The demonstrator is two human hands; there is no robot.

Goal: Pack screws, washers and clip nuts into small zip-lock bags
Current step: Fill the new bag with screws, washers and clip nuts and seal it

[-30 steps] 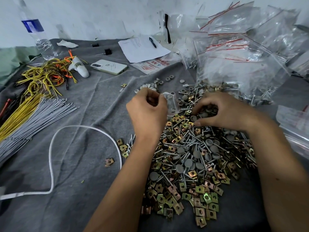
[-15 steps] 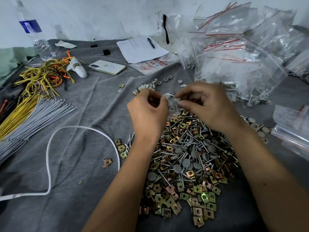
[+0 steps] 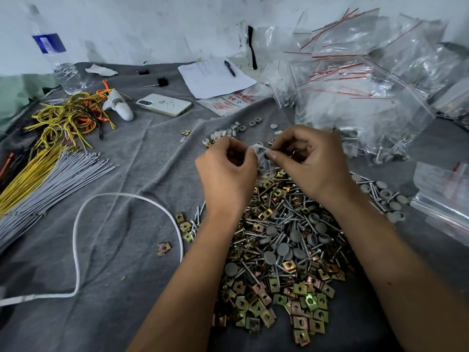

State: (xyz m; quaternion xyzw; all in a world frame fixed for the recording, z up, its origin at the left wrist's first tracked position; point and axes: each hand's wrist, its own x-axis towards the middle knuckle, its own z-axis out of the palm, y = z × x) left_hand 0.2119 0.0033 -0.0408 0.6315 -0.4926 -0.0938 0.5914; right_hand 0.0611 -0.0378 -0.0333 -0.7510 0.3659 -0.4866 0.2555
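A small clear zip-lock bag [image 3: 261,158] hangs between my two hands above the hardware. My left hand [image 3: 225,171] pinches its left top edge, and my right hand [image 3: 309,161] pinches the right top edge with thumb and fingers. Below them spreads a big pile of screws, grey caps and washers [image 3: 286,232], with brass-coloured clip nuts [image 3: 284,301] massed at its near side. More grey washers [image 3: 236,129] lie scattered beyond my hands. What the bag holds is hard to make out.
A heap of clear zip-lock bags [image 3: 360,92] fills the back right; more bags [image 3: 441,196] lie at the right edge. A phone [image 3: 164,104], papers with a pen [image 3: 215,77], a water bottle [image 3: 57,62], yellow wires [image 3: 66,118], grey rods [image 3: 48,179] and a white cable [image 3: 76,240] sit on the grey cloth.
My right hand left the pile, where it was picking parts, and rose to meet the left hand; both now pinch the small bag's top edge.
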